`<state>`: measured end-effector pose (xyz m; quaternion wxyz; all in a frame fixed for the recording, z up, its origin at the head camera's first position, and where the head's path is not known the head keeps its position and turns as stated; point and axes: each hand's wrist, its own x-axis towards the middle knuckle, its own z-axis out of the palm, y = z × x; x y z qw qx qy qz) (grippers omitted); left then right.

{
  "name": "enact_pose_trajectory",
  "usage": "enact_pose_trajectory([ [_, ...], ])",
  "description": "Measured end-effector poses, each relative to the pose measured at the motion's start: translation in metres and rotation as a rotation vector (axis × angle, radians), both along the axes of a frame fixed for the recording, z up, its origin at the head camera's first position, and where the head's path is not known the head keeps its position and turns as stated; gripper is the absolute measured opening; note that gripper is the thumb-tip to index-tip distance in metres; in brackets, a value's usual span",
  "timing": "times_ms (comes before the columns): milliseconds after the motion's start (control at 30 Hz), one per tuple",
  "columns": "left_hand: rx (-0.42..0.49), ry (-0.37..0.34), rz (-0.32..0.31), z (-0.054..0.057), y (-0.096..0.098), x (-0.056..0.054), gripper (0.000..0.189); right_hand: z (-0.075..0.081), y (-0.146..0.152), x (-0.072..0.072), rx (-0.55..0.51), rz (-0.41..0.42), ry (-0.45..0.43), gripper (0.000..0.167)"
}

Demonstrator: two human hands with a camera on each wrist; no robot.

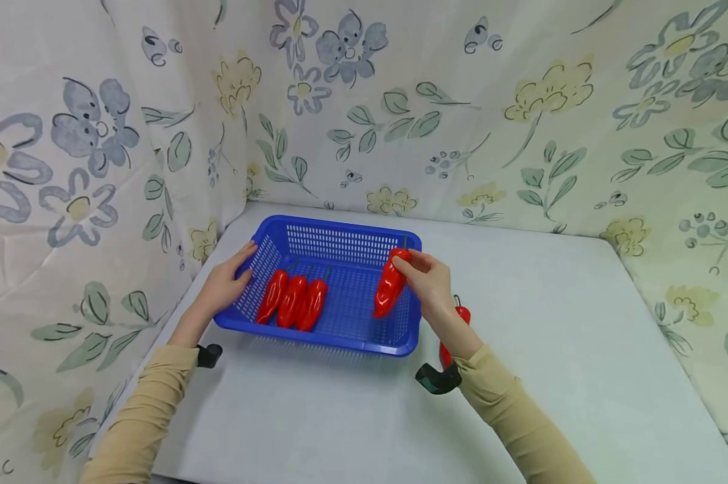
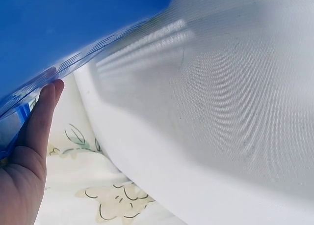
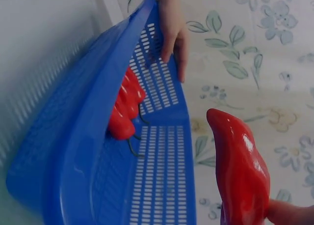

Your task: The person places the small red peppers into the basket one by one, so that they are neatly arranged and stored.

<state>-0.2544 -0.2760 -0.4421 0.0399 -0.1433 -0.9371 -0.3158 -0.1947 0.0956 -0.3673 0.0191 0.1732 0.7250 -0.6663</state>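
A blue plastic basket (image 1: 351, 343) stands on the table, three glossy red peppers (image 1: 302, 302) lying side by side in its left half. At its left end my left hand (image 1: 224, 279) holds the rim, thumb on the inner side and fingers outside. Over the basket's right end, my right hand (image 1: 427, 275) pinches another red pepper (image 1: 390, 286) near its stem, tip pointing down. In the right wrist view this held pepper (image 3: 240, 166) appears large, with part of a finger beside it. One more red pepper (image 1: 463, 313) lies on the table, partly hidden by the right forearm.
The white table (image 1: 551, 336) extends right of the basket and in front of it. Flower-patterned cloth (image 1: 430, 121) hangs behind the table and along its left side. Black wrist bands (image 1: 439, 379) sit at both sleeve cuffs.
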Motion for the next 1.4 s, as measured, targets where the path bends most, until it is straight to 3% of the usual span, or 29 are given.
enact_pose_trajectory([
  [200, -0.005, -0.001, 0.006, 0.001, 0.0, 0.0, 0.053, -0.011, -0.024, -0.005, -0.014, 0.017, 0.017, 0.051],
  [567, 0.0, -0.015, 0.01, 0.002, 0.0, 0.001, 0.053, -0.031, -0.061, -0.012, 0.006, -0.064, 0.028, 0.049],
  [767, -0.003, -0.008, 0.009, 0.001, 0.0, 0.0, 0.053, -0.044, -0.08, -0.016, 0.096, -0.07, 0.016, 0.048],
  [1167, -0.006, -0.009, 0.012, -0.002, 0.0, -0.001, 0.053, -0.067, -0.101, -0.026, 0.38, -0.056, -0.015, 0.046],
  [1400, -0.011, -0.009, 0.018, -0.002, 0.001, -0.002, 0.053, -0.074, -0.108, -0.03, 0.486, 0.007, -0.056, 0.045],
])
